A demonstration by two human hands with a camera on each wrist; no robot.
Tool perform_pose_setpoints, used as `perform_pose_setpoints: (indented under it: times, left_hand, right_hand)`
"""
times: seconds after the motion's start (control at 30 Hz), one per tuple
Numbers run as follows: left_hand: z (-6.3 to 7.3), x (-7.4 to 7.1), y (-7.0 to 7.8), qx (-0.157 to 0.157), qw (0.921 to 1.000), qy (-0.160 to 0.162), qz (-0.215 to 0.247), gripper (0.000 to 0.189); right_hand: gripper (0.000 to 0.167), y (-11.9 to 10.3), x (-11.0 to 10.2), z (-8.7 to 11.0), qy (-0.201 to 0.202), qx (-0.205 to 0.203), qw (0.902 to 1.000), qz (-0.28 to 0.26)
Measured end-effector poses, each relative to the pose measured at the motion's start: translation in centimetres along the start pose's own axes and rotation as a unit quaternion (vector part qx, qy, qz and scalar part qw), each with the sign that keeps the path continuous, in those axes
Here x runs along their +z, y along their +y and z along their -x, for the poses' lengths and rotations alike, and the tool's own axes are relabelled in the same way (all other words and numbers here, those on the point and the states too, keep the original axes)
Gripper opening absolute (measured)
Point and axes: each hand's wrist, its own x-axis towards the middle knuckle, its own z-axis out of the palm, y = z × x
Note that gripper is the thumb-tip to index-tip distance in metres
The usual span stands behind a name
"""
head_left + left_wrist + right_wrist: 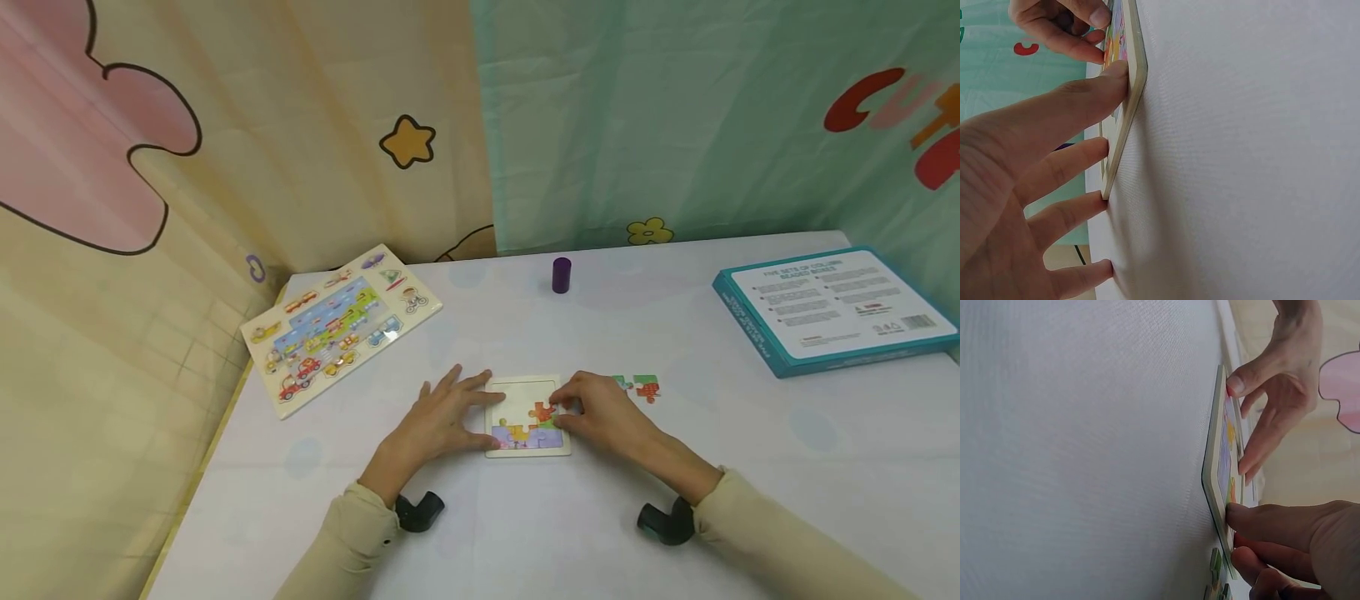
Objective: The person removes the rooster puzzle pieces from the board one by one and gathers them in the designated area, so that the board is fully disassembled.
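Observation:
A small jigsaw puzzle board [525, 382] with a pale wooden frame lies on the table. Purple, yellow, green and red pieces fill its lower part; its upper part is bare. My left hand [438, 414] spreads its fingers along the left side, thumb on the lower left corner and a fingertip on the frame. At the right side, my right hand [606, 412] curls thumb and forefinger around a red and green puzzle piece [542, 413] in the board. The fingertips partly hide that piece. Loose puzzle pieces [647, 387] lie beyond the right hand.
A larger wooden vehicle puzzle [341, 329] lies at the back left. Towards the back stands a dark purple cylinder [561, 275]. A teal and white box [840, 308] lies at the right. Printed curtains [637, 125] hang behind the white table [540, 533].

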Motion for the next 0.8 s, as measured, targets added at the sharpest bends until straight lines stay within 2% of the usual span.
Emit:
perform_pose_setpoints:
  times: [0.37,0.8]
  left_hand:
    - [-0.08,0.15,-0.05,-0.001,1.0,0.002,-0.003,0.065]
    - [-0.21,0.04,-0.04,-0.005,1.0,-0.001,-0.004,0.065]
  right_hand:
    - [0.019,-0.12,0.45,0.08,0.028,0.0,0.9993,-0.024]
    - [0.023,-0.06,0.59,0.64,0.023,-0.03,0.9983,-0.045]
